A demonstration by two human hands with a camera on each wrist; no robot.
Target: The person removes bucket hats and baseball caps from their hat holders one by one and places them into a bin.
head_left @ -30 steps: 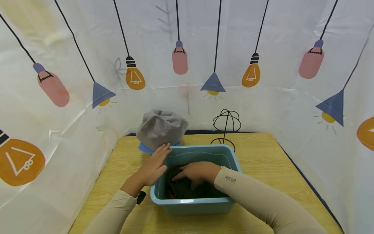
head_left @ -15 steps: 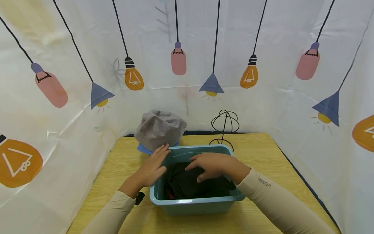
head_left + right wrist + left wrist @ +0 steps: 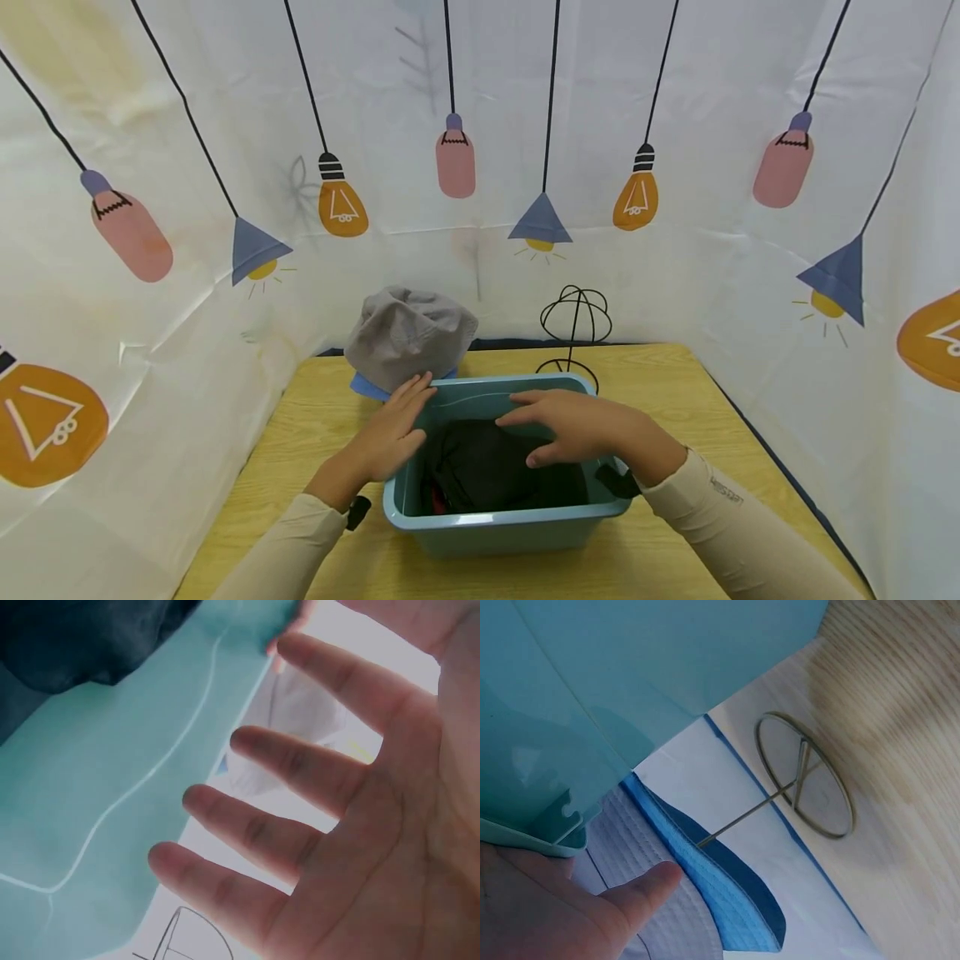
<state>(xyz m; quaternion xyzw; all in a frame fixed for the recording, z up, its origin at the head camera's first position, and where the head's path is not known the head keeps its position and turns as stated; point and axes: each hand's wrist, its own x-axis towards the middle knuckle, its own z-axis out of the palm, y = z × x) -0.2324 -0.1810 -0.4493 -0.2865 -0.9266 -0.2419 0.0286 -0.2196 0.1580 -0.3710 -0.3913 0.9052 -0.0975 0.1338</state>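
A blue-green plastic bin (image 3: 517, 521) stands at the middle of the table. Along its left rim lies my left hand (image 3: 382, 437), fingers straight and touching the edge. Spread fingers and a bare palm show on my right hand (image 3: 581, 427), which hovers over the bin's right side and holds nothing. Dark, soft fabric (image 3: 480, 467) fills the bin's bottom, with a bit of red at its left end. Just past my left fingertips, a grey hat (image 3: 408, 333) sits over a blue brim (image 3: 727, 892), and a thin stem comes out under them in the left wrist view.
A bare black wire stand (image 3: 576, 321) with a domed top rises behind the bin. The wooden table (image 3: 660, 392) is enclosed by a white sheet (image 3: 675, 283) printed with lamps. The stem under the hats ends in a ring base (image 3: 806, 776).
My right hand has lifted off the dark fabric and drawn back up and to the right, its fingers spreading. The left hand stays at the rim.
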